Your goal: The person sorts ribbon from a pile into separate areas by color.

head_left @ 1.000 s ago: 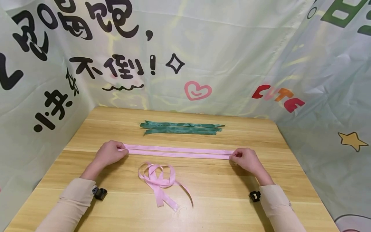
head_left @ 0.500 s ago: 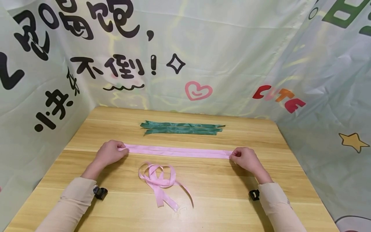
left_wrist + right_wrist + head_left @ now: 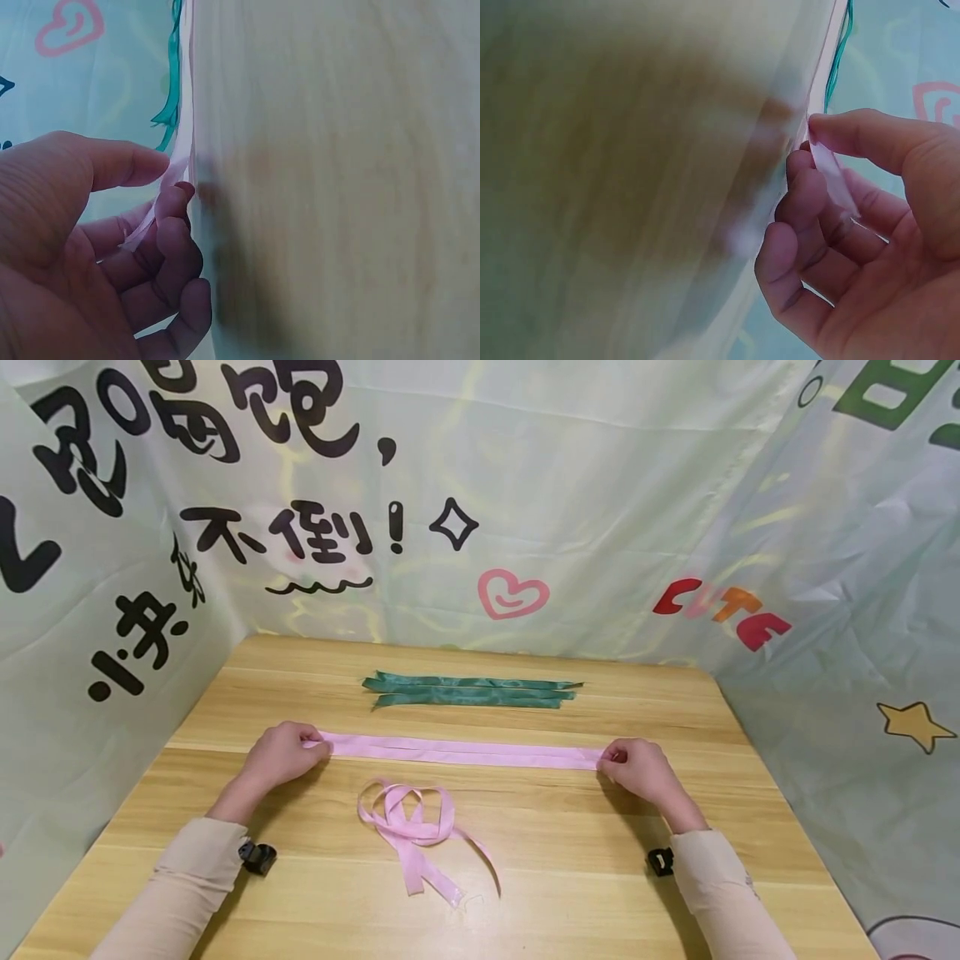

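The left hand (image 3: pixel 279 755) pinches the left ends of two pink ribbon strips (image 3: pixel 465 747) between thumb and fingers. Both strips extend straight, side by side, across one wood-grain table (image 3: pixel 570 852). On the near side lies one tangled pile of pink ribbon (image 3: pixel 411 838). On the far side, at least three green satin ribbons (image 3: pixel 468 700) lie grouped lengthwise. The right hand (image 3: pixel 640 770) pinches the strips' right ends.

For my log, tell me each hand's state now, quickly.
Left hand: closed, pinching one end of the straight pink ribbon.
Right hand: closed, pinching its other end.
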The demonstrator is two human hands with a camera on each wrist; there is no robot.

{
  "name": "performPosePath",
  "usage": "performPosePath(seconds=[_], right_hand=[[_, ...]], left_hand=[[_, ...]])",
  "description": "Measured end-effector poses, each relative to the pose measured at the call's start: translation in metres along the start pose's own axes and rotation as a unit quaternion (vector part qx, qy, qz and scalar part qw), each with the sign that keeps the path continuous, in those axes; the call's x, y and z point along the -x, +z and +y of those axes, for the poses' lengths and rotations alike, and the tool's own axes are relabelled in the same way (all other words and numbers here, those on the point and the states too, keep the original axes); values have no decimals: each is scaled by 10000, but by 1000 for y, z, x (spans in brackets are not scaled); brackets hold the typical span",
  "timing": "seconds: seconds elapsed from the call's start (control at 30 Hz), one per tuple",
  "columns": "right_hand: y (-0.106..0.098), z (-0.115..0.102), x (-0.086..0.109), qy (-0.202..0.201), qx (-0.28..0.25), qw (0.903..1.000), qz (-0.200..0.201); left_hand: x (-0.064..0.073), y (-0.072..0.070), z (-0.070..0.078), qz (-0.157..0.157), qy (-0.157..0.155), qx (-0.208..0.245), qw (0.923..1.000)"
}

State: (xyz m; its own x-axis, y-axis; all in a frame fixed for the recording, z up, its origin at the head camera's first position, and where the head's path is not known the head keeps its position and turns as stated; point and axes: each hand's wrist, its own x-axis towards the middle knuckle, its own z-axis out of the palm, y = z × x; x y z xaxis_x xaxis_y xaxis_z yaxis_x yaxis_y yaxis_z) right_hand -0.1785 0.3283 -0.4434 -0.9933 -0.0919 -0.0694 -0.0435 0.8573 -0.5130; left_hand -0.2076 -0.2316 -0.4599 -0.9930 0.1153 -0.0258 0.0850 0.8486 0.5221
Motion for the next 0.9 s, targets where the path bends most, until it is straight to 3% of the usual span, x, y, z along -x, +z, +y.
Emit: performPosePath(seconds=[0.2,0.4,0.57,0.7,0.8,0.9], right_hand=[[-8,-1,2,-77,214,9993,287],[-14,-5,5,44,320,9983,480],[-15,-18,8,29,179,9981,597],[-11,-33,8,-278,117,9973,671],[-4,-47,8,-606,65,9958,682],[5,-60,6,-935,-24,9935,649]], left_hand=[[4,-9,0,84,-239,-37,9997],[10,-19,2,447,-275,100,9986],[14,-20,11,1063,65,58,9943],[16,-17,24,1389,419,101,9894],[17,-12,37,1243,788,260,9888],[19,-5,51,818,1289,393,9875]])
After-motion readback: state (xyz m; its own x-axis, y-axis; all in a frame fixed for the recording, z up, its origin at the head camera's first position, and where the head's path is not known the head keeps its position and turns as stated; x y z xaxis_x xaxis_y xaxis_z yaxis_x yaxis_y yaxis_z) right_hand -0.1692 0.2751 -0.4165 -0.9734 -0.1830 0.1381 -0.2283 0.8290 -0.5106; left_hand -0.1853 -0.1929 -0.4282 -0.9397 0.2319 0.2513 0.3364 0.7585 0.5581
